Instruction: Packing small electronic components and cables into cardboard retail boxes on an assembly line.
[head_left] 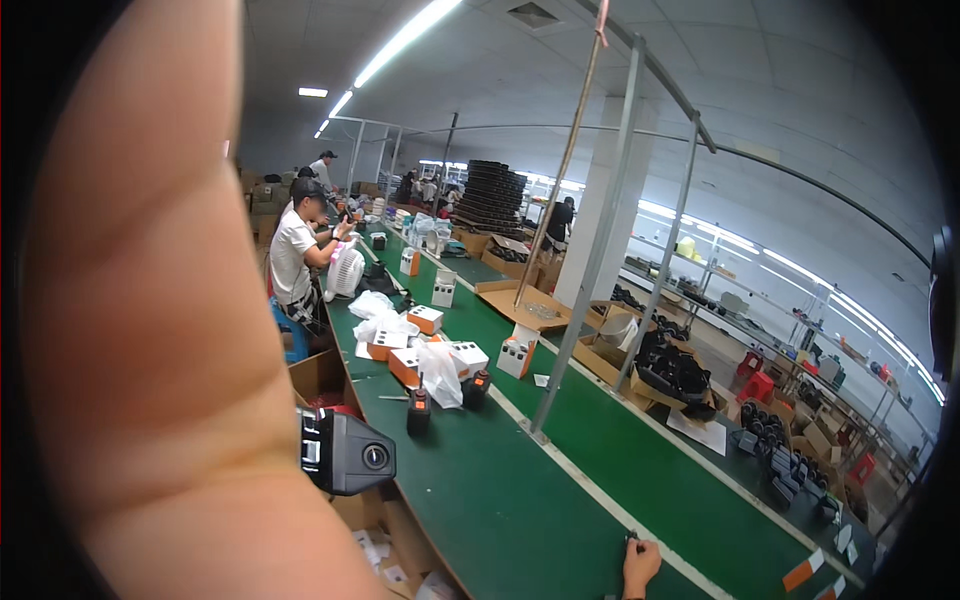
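My left hand (170, 300) is raised so close that its blurred skin and creases fill the left side; its fingers cannot be made out. Against its right edge shows a black box-shaped camera (350, 455) with a round lens; how it is fixed there cannot be seen. Far lower down, at the bottom edge, my right hand (641, 568) is closed, fingertips pinched on a small dark piece (631, 537) over the green bench (520, 500). Up the bench stand two black handheld devices with orange labels, one (419, 410) upright, the other (476, 390) beside a white plastic bag (440, 372).
White-and-orange boxes (424, 320) lie in a pile along the bench, with another box (516, 352) on the green belt (600, 440). A metal post (590, 250) rises beside the belt. Under the bench's left edge is a cardboard box (400, 530). A co-worker (296, 250) stands farther up.
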